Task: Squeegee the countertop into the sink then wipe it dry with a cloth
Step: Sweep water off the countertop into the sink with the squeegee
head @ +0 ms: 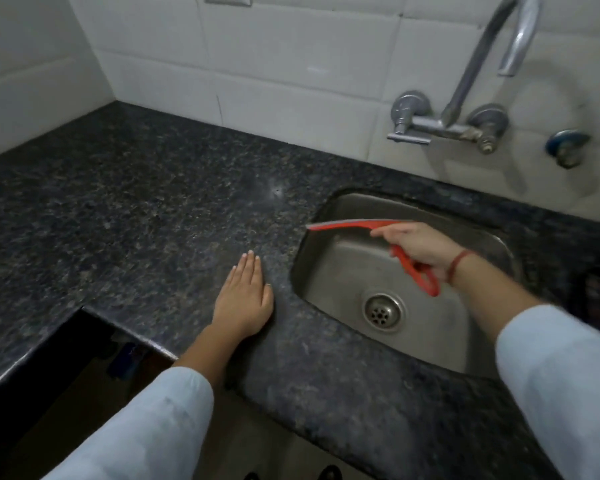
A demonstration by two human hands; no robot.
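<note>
My right hand (420,245) grips a red squeegee (355,224) by its looped handle and holds it above the steel sink (329,271). Its blade runs left, and the tip reaches the sink's left rim. My left hand (245,297) rests flat on the dark speckled granite countertop (136,209), fingers straight, just left of the sink. No cloth is in view.
A wall-mounted steel faucet (458,98) curves up over the sink on the white tiled wall. A blue valve (567,147) sits to its right. The sink drain (383,311) lies at the basin's bottom. The countertop's front edge has a cut-out at the lower left.
</note>
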